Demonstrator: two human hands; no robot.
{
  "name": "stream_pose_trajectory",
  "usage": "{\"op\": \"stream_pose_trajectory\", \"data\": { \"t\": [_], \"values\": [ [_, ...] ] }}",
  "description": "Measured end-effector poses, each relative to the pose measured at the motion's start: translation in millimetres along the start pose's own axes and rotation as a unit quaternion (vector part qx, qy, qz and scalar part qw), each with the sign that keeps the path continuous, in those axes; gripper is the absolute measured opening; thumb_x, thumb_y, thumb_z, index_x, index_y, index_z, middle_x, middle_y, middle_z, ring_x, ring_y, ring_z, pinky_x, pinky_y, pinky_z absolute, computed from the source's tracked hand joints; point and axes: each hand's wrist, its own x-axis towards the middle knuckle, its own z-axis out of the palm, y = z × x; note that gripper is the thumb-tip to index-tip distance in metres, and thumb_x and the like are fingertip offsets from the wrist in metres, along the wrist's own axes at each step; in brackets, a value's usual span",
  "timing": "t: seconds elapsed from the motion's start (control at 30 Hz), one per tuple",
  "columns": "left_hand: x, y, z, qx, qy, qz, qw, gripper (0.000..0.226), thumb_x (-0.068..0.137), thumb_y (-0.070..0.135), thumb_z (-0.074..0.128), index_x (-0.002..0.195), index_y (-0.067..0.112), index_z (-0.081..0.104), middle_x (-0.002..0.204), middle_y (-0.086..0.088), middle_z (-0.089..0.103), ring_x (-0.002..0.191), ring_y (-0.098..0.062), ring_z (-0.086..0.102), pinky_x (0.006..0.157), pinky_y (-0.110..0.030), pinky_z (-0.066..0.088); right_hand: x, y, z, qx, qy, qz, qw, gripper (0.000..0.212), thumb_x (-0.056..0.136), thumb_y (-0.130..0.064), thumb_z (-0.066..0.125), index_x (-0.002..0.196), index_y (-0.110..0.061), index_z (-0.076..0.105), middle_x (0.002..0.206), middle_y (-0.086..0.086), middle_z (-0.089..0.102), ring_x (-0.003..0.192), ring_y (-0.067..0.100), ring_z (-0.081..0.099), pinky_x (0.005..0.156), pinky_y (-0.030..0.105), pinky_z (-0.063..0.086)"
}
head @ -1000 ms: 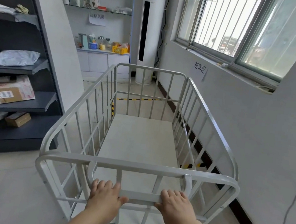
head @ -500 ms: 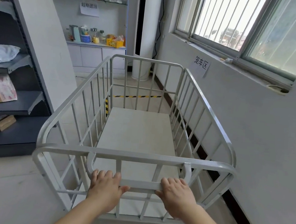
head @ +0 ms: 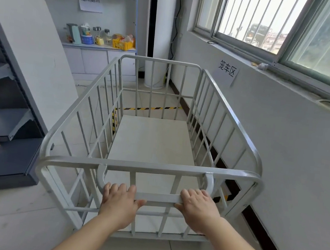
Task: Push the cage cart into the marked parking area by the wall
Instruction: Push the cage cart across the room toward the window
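While both hands sit on the low push bar point(head: 159, 197) at the near end of the cage cart point(head: 154, 144), the cart is lined up w/ its long side running along the wall point(head: 278, 157), prob. so it can roll straight in w/o turning. Left hand point(head: 120, 203) is curled over the bar's left end, fingers on top, thumb tucked under; right hand point(head: 198, 209) does the same at the bar's right end. Wide, even spacing like that gives steering control, so neither side swings out.

Cart is empty, pale floor panel bare, so it should roll light; wheels aren't visible. Its right side is just beside the wall, not touching as far as I can tell, a dark skirting strip showing thru the bars.

Parking area: yellow-black tape point(head: 151, 108) crosses the floor beyond the cart's far end, w/ another taped strip showing thru the left-side bars. A paper sign point(head: 227, 72) on the wall above marks the spot. Far end of the cart looks close to the cross tape, so I'd judge the cart mostly inside the bay, w/ a short straight push left.

Risk: right top rail scraping the wall if the push drifts that way. Dark shelving point(head: 7, 128) on the cart's other side stands well apart.
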Motion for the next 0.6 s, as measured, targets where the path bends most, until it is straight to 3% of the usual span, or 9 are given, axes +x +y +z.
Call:
{"op": "stream_pose_trajectory", "data": {
  "t": [0.1, 0.2, 0.6],
  "values": [
    [24, 1, -6, 0.002, 0.003, -0.001, 1.0, 0.055, 0.095, 0.06, 0.018, 0.126, 0.021, 0.041, 0.127, -0.004, 0.047, 0.127, -0.028, 0.034, 0.115, -0.047, 0.006, 22, 9, -4, -0.006, -0.016, 0.003, 1.0, 0.068, 0.082, -0.064, -0.002, 0.107, -0.021, 0.043, 0.107, 0.001, 0.053, 0.102, 0.022, 0.048, 0.096, 0.035, 0.031],
    [47, 2, -13, 0.004, 0.001, -0.004, 1.0, 0.054, 0.095, 0.06, 0.018, 0.126, 0.021, 0.041, 0.127, -0.004, 0.047, 0.127, -0.028, 0.034, 0.116, -0.047, 0.006, 45, 21, -7, -0.003, -0.027, 0.003, 1.0, 0.042, 0.096, -0.052, 0.021, 0.109, -0.019, 0.043, 0.108, 0.002, 0.053, 0.103, 0.023, 0.047, 0.096, 0.035, 0.031],
    [131, 7, -43, -0.003, -0.02, -0.022, 1.0, 0.047, 0.095, 0.059, 0.02, 0.119, 0.025, 0.042, 0.124, -0.001, 0.048, 0.122, -0.026, 0.036, 0.115, -0.045, 0.011, 127, 59, -19, -0.002, -0.042, -0.014, 0.999, 0.041, 0.097, -0.05, 0.023, 0.109, -0.018, 0.044, 0.107, 0.004, 0.054, 0.1, 0.026, 0.048, 0.095, 0.037, 0.032]
  ]
}}
